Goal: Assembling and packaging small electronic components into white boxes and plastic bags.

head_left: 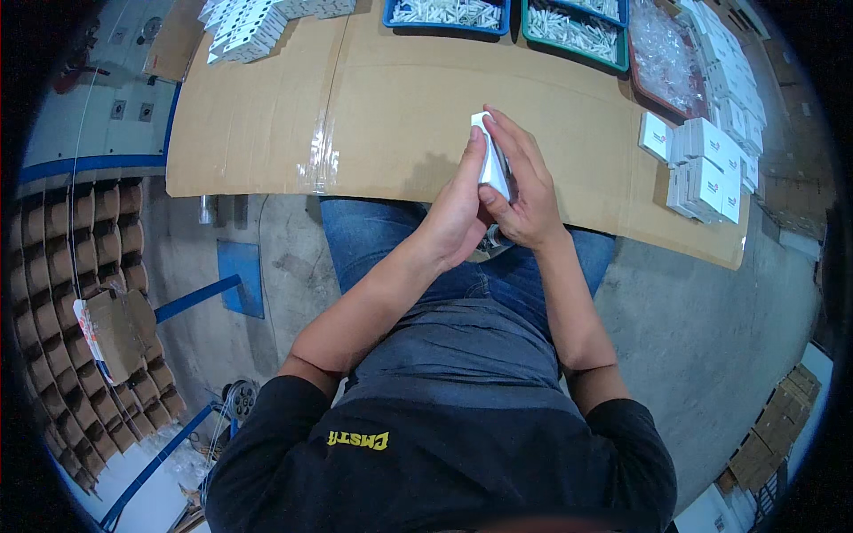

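Between my two hands, just above the near edge of the cardboard-covered table point(400, 107), I hold a small white box point(494, 169) tilted on its side. My left hand point(458, 209) presses against its left side, thumb reaching up along it. My right hand point(526, 191) wraps the other side, with its fingers along the far end and the thumb on the near part. The palms hide much of the box, and what is inside it does not show.
At the far side stand a blue bin point(449, 27) and a green bin point(577, 58) of small white pieces. A red tray point(668, 67) holds clear plastic bags. White boxes are stacked at the right point(706, 173) and far left point(244, 31). Cardboard dividers point(84, 293) stand at the left.
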Motion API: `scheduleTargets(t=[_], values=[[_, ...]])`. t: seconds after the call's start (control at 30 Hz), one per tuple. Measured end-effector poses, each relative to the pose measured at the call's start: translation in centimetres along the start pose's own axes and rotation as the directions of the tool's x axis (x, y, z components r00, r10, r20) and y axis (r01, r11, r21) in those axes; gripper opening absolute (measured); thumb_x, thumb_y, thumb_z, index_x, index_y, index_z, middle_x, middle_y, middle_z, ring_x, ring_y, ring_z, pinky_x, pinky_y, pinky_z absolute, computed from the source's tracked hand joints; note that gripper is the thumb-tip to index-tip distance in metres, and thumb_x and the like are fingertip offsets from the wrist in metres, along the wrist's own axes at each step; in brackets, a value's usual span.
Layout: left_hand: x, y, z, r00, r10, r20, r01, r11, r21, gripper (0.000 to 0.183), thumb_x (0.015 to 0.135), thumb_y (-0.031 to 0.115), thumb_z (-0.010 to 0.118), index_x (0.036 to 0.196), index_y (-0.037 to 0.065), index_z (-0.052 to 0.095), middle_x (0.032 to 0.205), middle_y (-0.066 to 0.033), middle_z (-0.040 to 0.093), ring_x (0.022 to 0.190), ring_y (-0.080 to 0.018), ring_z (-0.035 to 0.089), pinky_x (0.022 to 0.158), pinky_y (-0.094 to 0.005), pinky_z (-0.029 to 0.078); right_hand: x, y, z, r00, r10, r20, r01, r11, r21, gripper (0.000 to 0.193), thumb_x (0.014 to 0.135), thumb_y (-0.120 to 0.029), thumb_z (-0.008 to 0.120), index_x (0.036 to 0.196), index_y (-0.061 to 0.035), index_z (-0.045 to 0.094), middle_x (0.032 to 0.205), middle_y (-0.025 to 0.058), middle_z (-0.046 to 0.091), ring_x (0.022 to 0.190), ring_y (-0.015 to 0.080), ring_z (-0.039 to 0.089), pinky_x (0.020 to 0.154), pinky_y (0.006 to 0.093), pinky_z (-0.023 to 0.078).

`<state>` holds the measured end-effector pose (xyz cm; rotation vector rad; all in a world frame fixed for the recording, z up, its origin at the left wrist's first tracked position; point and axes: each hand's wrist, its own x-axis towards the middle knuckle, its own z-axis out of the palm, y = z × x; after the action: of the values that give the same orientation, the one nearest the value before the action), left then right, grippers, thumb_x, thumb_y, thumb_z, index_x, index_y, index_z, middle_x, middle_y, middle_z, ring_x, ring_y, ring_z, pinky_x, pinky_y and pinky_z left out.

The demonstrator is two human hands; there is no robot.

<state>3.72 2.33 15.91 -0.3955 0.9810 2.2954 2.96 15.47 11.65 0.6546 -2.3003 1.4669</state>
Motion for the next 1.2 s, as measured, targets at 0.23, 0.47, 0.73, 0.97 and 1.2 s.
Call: scheduleTargets(t=[0.23,0.47,0.73,0.97,1.2], values=[[0.3,-0.7,-0.8,0.999,0.020,0.029,-0.019,1.000,-0.005,0.058,0.104,0.057,0.041,0.138,0.011,0.049,0.122,-0.0049,0.060,0.113,-0.0178,0.059,0.096,-0.0351,0.049,-0.4,0.0,0.6,1.000,-0.018,-0.022,0.018,1.000,0.000,0.076,0.094,-0.050,0.061,0.145,0.0046,0.045,0.144,0.0258,0.048,0.129,0.0418,0.051,0.107,0.0457,0.042],[0.0,-1.3,-0.5,0.994,0.100,-0.040,-0.102,0.994,-0.048,0.050,0.105,0.051,0.045,0.136,0.012,0.051,0.119,-0.0016,0.060,0.109,-0.0136,0.058,0.096,-0.0305,0.046,-0.7,0.4,1.8,0.991,-0.114,-0.070,0.103,0.984,-0.145,0.071,0.102,-0.049,0.046,0.141,0.0108,0.046,0.141,0.0304,0.050,0.127,0.0455,0.053,0.107,0.0481,0.042],[0.2,-1.4,-0.6,0.991,0.120,-0.065,-0.122,0.992,-0.027,0.047,0.104,0.051,0.047,0.130,0.012,0.054,0.115,-0.0011,0.061,0.107,-0.0127,0.058,0.095,-0.0304,0.046,-0.8,0.8,2.2,0.983,-0.145,-0.115,0.128,0.982,-0.141,0.069,0.104,-0.048,0.043,0.139,0.0120,0.048,0.135,0.0314,0.055,0.123,0.0465,0.056,0.105,0.0480,0.045],[0.0,-1.1,-0.6,0.995,0.029,-0.100,-0.040,0.993,-0.110,0.046,0.102,0.052,0.049,0.125,0.013,0.056,0.114,-0.0023,0.062,0.107,-0.0147,0.058,0.097,-0.0326,0.046,-0.7,0.3,2.0,0.997,-0.039,-0.068,0.033,0.996,-0.084,0.070,0.105,-0.051,0.037,0.141,0.0079,0.049,0.137,0.0293,0.055,0.128,0.0443,0.053,0.109,0.0471,0.041],[1.6,0.6,-2.9,0.993,-0.094,-0.072,0.059,0.922,-0.383,0.049,0.099,0.047,0.052,0.128,0.006,0.048,0.113,-0.0137,0.059,0.112,-0.0321,0.058,0.101,-0.0499,0.048,-0.1,1.0,1.3,0.826,0.560,-0.065,-0.433,0.705,0.561,0.071,0.106,-0.056,0.026,0.139,0.0013,0.054,0.146,0.0170,0.052,0.138,0.0297,0.046,0.116,0.0455,0.032]])
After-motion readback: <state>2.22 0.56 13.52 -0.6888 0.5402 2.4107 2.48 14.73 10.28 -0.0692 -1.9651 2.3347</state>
